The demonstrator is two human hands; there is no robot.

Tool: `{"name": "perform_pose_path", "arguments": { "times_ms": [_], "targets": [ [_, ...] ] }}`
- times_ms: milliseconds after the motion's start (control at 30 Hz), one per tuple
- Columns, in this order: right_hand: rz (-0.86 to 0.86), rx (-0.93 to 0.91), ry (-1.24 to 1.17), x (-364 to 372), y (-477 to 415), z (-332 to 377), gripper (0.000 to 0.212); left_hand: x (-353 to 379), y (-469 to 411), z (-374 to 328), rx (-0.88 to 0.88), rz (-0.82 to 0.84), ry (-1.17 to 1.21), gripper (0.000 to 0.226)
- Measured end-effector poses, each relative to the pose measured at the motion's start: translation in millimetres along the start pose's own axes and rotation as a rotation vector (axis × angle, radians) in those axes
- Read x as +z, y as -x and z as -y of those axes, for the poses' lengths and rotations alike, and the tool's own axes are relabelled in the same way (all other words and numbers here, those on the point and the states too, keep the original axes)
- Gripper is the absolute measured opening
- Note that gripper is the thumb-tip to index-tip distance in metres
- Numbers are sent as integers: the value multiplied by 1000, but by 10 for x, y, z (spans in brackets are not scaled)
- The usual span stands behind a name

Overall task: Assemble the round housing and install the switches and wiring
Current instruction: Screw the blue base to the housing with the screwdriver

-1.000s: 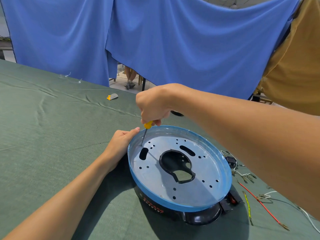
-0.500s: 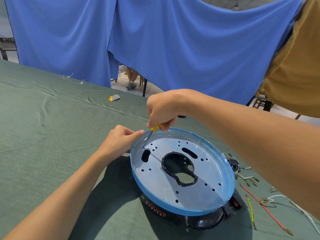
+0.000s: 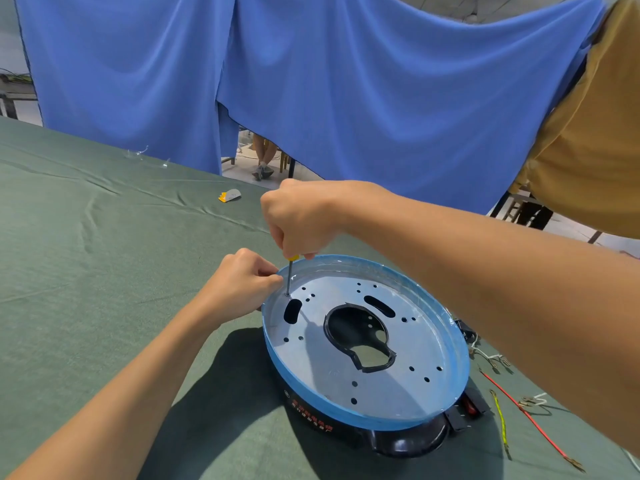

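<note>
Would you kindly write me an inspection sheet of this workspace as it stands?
Surface: creased green cloth over the table.
Job's things: blue-rimmed metal plate sits on the black housing; screwdriver tip at a hole near the plate's edge.
Clutter: small grey-and-yellow piece, clear scraps beyond.
Grippers: right hand grips the screwdriver handle; left hand, fingers curled, at the rim beside the shaft, hold unclear.
Cables: red wire, yellow wire and white leads loose right of the housing.
Surroundings: blue curtain; seated person's legs behind its gap.
</note>
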State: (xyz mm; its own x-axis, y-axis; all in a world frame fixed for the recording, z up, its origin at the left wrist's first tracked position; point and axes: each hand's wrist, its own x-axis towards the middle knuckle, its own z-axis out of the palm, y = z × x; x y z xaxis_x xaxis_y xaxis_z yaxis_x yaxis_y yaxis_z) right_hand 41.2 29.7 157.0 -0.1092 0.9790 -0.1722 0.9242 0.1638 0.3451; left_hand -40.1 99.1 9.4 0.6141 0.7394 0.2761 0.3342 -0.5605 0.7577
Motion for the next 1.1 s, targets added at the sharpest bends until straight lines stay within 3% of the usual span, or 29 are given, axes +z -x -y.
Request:
{"name": "perform_pose_path", "arguments": {
  "times_ms": [100, 300, 500, 767, 933, 1100],
  "targets": [
    [37, 11, -17, -11, -54, 20, 29, 8, 27, -20, -27, 4, 76, 49],
    [67, 91, -166, 4, -58, -46, 27, 8, 32, -21, -29, -6, 86, 34],
    [77, 230, -322, -14, -98, -9, 31, 13, 36, -22, -14, -14, 78, 44],
    [75, 347, -531, 18, -35, -83, 27, 15, 17, 11, 1, -19, 46, 29],
    [99, 325, -455, 3, -99, 32, 16, 42, 14, 5, -8, -59, 32, 41],
    [178, 252, -317, -50, -65, 33, 18, 44, 24, -7, 4, -82, 58, 38]
  ]
}}
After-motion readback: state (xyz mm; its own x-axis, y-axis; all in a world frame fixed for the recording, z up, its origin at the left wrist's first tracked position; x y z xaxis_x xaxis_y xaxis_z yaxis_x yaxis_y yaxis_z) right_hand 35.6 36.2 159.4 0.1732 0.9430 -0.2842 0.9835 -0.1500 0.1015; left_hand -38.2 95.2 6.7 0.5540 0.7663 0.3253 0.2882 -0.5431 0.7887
